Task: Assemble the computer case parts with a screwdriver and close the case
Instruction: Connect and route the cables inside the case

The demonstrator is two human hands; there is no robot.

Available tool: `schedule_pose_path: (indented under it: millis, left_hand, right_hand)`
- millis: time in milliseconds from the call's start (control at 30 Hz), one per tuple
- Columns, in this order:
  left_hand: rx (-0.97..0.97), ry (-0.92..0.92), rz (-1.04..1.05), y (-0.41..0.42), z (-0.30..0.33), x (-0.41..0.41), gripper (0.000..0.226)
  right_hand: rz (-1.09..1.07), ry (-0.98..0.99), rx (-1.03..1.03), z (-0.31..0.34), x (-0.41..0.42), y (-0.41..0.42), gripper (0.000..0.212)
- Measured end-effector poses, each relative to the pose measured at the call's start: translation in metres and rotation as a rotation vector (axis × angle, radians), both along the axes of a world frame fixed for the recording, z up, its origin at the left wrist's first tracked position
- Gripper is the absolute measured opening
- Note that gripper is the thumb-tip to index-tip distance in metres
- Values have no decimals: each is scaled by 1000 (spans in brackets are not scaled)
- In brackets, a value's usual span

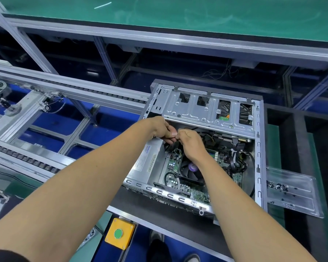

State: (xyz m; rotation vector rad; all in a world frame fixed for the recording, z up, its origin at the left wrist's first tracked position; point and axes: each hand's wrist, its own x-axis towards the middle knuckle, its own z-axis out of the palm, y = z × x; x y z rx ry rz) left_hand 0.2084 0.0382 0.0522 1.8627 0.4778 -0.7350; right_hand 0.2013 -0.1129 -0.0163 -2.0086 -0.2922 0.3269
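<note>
Both my hands are inside the open computer case (257, 148), just under the near edge of the drive cage (206, 108). Left hand (159, 129) and right hand (189, 144) meet fingertip to fingertip, pinching something small, probably a connector, can't tell. CPU fan (191, 171) sits directly below my right wrist. No screwdriver in view.

The open grey steel computer case (257, 159) lies on the counter (140, 207). A clear plastic screw tray (292, 191) sits just right of it. The square push-button box (120, 233) mounts below the counter's front edge; the roller conveyor (45, 87) runs left.
</note>
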Motion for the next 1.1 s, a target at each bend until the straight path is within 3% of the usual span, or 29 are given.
schedule_pose_path:
  millis: [167, 300, 633, 800, 900, 1100]
  left_hand:
    - [15, 21, -12, -1, 6, 1, 9]
    - [42, 82, -3, -6, 12, 0, 25]
    - [86, 73, 73, -6, 10, 2, 31]
    - [116, 33, 57, -2, 16, 0, 21]
    - [148, 22, 11, -3, 17, 1, 16]
    - [215, 37, -19, -5, 18, 0, 23]
  right_hand:
    - [7, -50, -77, -2, 1, 1, 40]
    - [8, -114, -143, -4, 0, 3, 40]
    - [-1, -191, -362, -2, 1, 9, 38]
    - [-132, -114, -338, 0, 2, 13, 32]
    - [-186, -65, -293, -3, 1, 16, 39]
    - [-297, -22, -261, -4, 2, 17, 31]
